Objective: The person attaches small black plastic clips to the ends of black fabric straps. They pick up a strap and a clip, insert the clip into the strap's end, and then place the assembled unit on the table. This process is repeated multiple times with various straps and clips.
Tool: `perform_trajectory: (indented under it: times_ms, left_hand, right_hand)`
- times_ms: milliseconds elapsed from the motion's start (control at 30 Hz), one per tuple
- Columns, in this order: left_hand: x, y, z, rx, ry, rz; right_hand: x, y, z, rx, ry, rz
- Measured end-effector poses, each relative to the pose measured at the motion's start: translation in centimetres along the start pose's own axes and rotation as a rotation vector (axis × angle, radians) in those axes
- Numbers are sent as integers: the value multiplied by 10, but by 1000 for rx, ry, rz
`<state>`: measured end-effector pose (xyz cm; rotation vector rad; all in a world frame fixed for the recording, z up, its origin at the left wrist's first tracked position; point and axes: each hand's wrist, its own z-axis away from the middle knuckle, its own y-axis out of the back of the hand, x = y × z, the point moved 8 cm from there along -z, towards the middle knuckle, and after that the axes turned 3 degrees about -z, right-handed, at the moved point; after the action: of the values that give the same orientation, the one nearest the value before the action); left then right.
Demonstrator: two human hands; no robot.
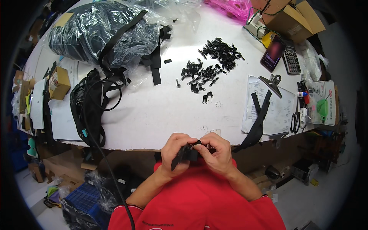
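Just off the table's front edge, my left hand [173, 148] and my right hand [219, 154] meet in front of my body. Between them is a piece of black strap [183, 155], pinched by the fingers of both. Its end hangs down beside the left palm. The right thumb presses on the strap close to the left fingertips. Whatever small part may lie under the fingers is hidden. Farther back on the table, small black pieces that look like zipper pulls lie in a larger heap [224, 53] and a looser heap [203, 74].
Plastic wrap covers a big dark bundle [103, 34] at the back left. A black mesh bag [90, 103] lies nearer. To the right are a clipboard [280, 111] with papers, a black strap [257, 128], scissors [295, 122], a phone [273, 53], a calculator [292, 62] and a cardboard box [295, 23].
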<state>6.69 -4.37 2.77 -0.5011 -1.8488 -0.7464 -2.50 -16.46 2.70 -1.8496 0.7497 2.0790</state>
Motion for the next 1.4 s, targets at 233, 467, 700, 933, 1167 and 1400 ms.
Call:
perform_trajectory:
  times_ms: [233, 467, 700, 933, 1167, 1400]
  left_hand:
    - [-24, -2, 7, 37, 235, 263]
    - [-13, -3, -3, -50, 112, 197]
    - [-11, -8, -8, -116, 130, 267]
    - [-35, -30, 14, -145, 563, 709]
    - [-57, -51, 18, -108, 906, 1276]
    - [-45, -54, 11, -237, 911, 1112]
  right_hand:
    - [-9, 1, 0, 56, 201, 140]
    - [3, 8, -5, -42, 24, -151]
    - [-6, 15, -12, -69, 45, -128]
    - [26, 4, 4, -167, -245, -324]
    - [35, 32, 24, -98, -453, -35]
    - [-25, 167, -32, 491, 275, 1103]
